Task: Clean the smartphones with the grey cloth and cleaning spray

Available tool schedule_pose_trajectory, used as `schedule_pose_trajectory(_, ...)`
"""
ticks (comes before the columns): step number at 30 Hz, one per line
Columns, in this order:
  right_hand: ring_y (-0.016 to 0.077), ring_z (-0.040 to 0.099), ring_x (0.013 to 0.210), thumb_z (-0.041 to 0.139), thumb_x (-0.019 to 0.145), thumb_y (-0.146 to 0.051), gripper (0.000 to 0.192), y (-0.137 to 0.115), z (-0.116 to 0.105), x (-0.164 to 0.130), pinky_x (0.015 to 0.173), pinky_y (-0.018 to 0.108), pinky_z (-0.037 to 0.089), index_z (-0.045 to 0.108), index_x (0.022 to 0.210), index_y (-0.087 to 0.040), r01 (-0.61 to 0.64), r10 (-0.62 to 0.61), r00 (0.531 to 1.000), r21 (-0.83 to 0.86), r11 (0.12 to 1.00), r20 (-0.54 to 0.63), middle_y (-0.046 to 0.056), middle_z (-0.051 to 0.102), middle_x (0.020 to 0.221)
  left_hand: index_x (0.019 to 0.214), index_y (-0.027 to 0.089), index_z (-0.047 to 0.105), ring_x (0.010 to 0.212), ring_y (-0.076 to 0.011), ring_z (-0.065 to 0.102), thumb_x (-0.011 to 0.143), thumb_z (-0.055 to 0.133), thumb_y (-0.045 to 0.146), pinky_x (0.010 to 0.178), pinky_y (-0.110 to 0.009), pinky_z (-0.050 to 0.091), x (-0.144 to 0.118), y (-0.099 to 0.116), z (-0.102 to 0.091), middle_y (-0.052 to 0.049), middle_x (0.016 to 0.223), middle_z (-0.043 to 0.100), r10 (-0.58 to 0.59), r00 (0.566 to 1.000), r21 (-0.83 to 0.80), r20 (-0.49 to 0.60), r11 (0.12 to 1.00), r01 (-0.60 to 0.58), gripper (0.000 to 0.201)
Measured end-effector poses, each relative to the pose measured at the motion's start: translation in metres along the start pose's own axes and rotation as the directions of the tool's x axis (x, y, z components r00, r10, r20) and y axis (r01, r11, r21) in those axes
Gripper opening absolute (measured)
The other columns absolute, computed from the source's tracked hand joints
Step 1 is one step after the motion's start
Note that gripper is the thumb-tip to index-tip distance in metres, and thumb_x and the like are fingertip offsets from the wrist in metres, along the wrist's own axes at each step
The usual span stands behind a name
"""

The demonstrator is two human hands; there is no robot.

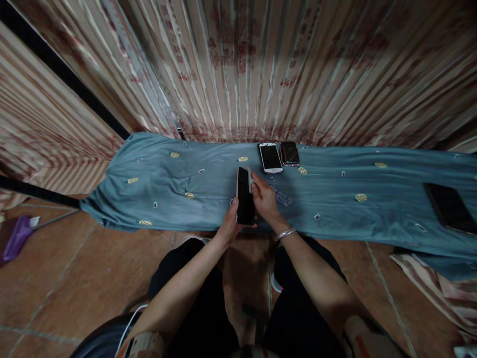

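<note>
While seated at the cloth-covered surface, both hands raised over its near edge, layout as follows:

Left hand (230, 222): fingers curled around the lower end of a dark phone (245, 195); grip closed on its bottom and left edge.
Right hand (264, 197): fingers bent and closed against the right edge of the dark phone near its top; a small pale piece pinched at the fingertips (252, 181), kind not discernible.
Dark phone: held upright on its long axis between both hands, screen dark, above the near edge of the blue cloth (167, 194).
Bracelet (285, 232): silver band on the right wrist.
White phone (270, 157): flat on the blue cloth, just beyond the hands, screen up.
Brown phone (289, 153): flat, just beside the white phone on its right, touching or nearly so.
Clear plastic piece (282, 198): flat on the cloth, just right of the right hand.
Black device (449, 208): flat on the cloth, well apart at far right.
Blue cloth: patterned with small yellow ovals, spread across the surface.
Curtain (261, 69): striped, hanging behind the cloth.
Floor (74, 278): brown tiles; purple object (17, 237) at far left.
</note>
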State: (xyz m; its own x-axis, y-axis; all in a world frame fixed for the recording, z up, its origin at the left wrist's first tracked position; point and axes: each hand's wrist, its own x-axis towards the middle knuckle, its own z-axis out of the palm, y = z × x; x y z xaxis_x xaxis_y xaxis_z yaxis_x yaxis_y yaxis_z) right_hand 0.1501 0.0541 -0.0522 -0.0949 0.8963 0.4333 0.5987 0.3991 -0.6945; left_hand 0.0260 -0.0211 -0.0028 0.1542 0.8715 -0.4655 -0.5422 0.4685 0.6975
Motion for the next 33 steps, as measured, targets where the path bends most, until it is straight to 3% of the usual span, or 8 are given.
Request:
schedule_pose_trajectory(10,0.0243,0.06,0.118,0.035,0.098,-0.023,0.045,-0.013,0.004,-0.016,0.106,0.047,0.046,0.053,0.139,-0.016,0.076,-0.076,0.994,-0.002,0.997,0.084,0.013,0.064,0.13,0.129,0.015,0.059,0.106,-0.0247,0.067,0.099,0.036,0.041,0.086,-0.041,0.056,0.007,0.008,-0.004,-0.012,0.111,0.073,0.021,0.999,-0.095,-0.042,0.995,-0.025,0.046)
schedule_pose_trajectory(17,0.0238,0.059,0.121,0.041,0.096,-0.025,0.043,-0.016,0.002,-0.024,0.108,0.045,0.045,0.057,0.135,-0.018,0.018,-0.027,0.995,0.094,0.995,0.099,0.011,0.064,0.132,0.123,0.015,0.063,0.115,-0.0265,0.063,0.098,0.036,0.04,0.098,-0.047,0.05,0.014,0.01,-0.006,-0.011,0.109,0.074,0.017,0.996,-0.149,-0.087,0.988,-0.03,0.045)
schedule_pose_trajectory(25,0.0248,0.064,0.116,0.045,0.093,-0.027,0.043,-0.027,-0.001,-0.034,0.104,0.044,0.049,0.059,0.133,-0.019,-0.094,0.079,0.992,0.163,0.982,0.097,0.011,0.068,0.126,0.108,0.014,0.07,0.111,-0.0232,0.065,0.095,0.041,0.039,0.1,-0.037,0.047,0.019,0.013,-0.008,-0.008,0.103,0.076,0.103,0.991,-0.23,-0.091,0.966,-0.121,0.04)
schedule_pose_trajectory(28,0.0237,0.064,0.116,0.044,0.094,-0.027,0.043,-0.036,-0.001,-0.041,0.102,0.042,0.051,0.058,0.134,-0.021,-0.067,0.047,0.992,0.174,0.983,0.114,0.009,0.068,0.126,0.096,0.013,0.072,0.103,-0.02,0.068,0.094,0.042,0.037,0.098,-0.032,0.047,0.017,0.02,-0.009,-0.006,0.093,0.076,0.144,0.981,-0.283,-0.127,0.943,-0.175,0.037)
schedule_pose_trajectory(33,0.024,0.063,0.114,0.04,0.094,-0.02,0.046,-0.049,-0.003,-0.052,0.101,0.044,0.051,0.054,0.138,-0.021,0.052,-0.076,0.982,0.139,0.989,0.172,0.011,0.066,0.127,0.083,0.013,0.072,0.091,-0.0203,0.07,0.095,0.037,0.045,0.091,-0.029,0.05,0.01,0.032,-0.01,-0.008,0.076,0.075,0.082,0.984,-0.32,-0.156,0.939,-0.129,0.049)
